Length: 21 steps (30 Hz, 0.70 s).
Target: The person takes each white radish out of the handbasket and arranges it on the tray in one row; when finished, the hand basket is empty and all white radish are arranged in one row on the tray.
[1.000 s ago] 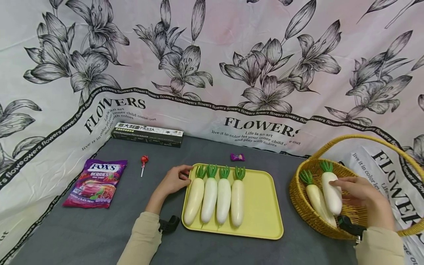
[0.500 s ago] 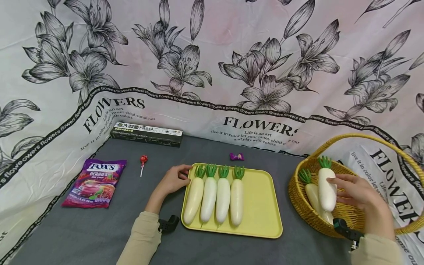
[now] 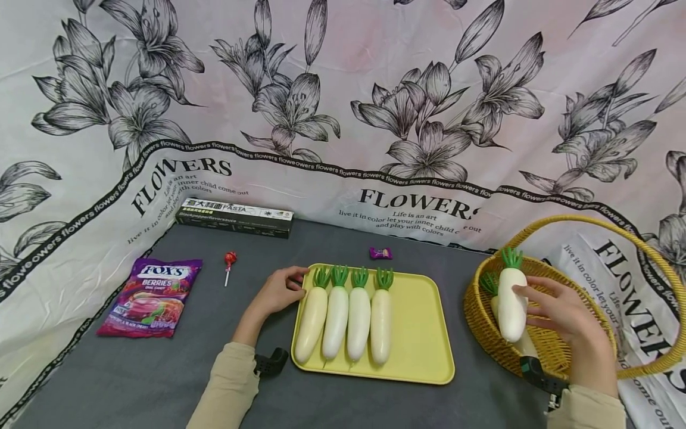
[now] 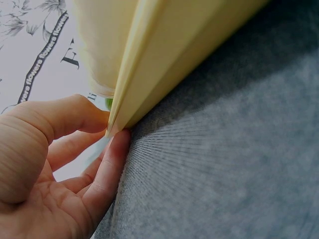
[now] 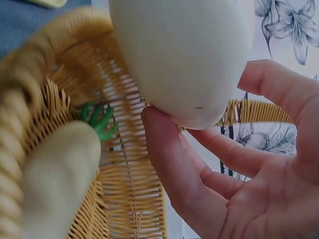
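Observation:
My right hand (image 3: pixel 560 310) holds a white radish (image 3: pixel 513 304) with a green top above the wicker basket (image 3: pixel 477 310). In the right wrist view, fingers (image 5: pixel 174 164) touch the radish's lower end. Another, creamier radish (image 5: pixel 60 174) lies inside the basket, partly hidden in the head view. At the yellow tray's (image 3: pixel 418 328) upper left corner is my left hand (image 3: pixel 278 291). Its thumb and a finger pinch the tray rim in the left wrist view. Several radishes (image 3: pixel 336 322) lie side by side on the tray's left part, tops pointing away.
A purple candy bag (image 3: pixel 152 298) and a red lollipop (image 3: pixel 229 260) lie to the left. A pasta box (image 3: pixel 236 218) stands at the back by the flowered cloth (image 3: pixel 300 119). Behind the tray is a small purple candy (image 3: pixel 380 253). The basket's tall handle (image 3: pixel 643 238) arches over its right side.
My right hand has lifted the white radish from the basket's inside and moved it left toward the near rim. The left hand stays at the tray; the view shifts slightly.

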Each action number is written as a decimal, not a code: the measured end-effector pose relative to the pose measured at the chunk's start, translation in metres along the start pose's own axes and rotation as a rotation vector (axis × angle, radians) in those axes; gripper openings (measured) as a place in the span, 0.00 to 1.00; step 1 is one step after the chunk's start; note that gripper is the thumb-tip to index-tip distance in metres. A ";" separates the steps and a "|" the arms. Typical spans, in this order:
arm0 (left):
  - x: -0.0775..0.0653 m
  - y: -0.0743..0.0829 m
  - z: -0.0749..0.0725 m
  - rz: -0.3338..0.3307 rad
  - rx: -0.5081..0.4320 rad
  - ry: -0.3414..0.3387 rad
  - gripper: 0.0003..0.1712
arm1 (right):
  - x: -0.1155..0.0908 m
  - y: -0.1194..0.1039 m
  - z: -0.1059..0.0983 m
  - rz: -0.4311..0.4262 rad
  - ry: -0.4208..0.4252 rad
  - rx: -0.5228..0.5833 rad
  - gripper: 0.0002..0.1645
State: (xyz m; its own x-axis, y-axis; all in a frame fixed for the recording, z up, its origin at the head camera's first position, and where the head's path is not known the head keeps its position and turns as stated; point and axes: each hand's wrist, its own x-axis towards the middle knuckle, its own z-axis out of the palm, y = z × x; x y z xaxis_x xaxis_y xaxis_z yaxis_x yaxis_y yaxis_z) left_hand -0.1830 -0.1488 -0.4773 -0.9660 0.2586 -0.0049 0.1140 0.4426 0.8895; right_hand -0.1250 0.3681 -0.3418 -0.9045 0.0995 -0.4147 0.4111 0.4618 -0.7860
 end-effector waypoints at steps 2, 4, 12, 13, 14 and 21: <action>0.000 0.000 -0.001 0.004 0.000 -0.002 0.29 | -0.001 -0.001 0.006 -0.007 0.011 0.002 0.52; 0.000 0.000 -0.001 0.010 0.001 -0.007 0.29 | -0.002 -0.002 0.013 -0.021 0.013 0.007 0.51; 0.000 -0.001 -0.001 0.002 0.002 -0.006 0.28 | -0.005 -0.012 0.038 -0.088 0.019 0.003 0.51; 0.000 -0.001 -0.001 0.002 0.002 -0.006 0.29 | -0.005 -0.013 0.041 -0.095 0.023 -0.007 0.51; -0.001 0.000 -0.001 -0.001 0.003 -0.006 0.29 | -0.005 -0.015 0.045 -0.100 0.027 -0.016 0.51; 0.000 0.001 -0.001 -0.017 0.007 0.002 0.29 | -0.003 -0.025 0.071 -0.111 0.045 -0.034 0.47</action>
State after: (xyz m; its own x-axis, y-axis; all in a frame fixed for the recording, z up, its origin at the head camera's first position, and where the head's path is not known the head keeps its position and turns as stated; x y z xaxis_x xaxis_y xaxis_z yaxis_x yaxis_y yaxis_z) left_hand -0.1830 -0.1488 -0.4762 -0.9683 0.2489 -0.0190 0.0992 0.4533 0.8858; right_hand -0.1241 0.2935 -0.3532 -0.9488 0.0857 -0.3042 0.3049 0.5018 -0.8095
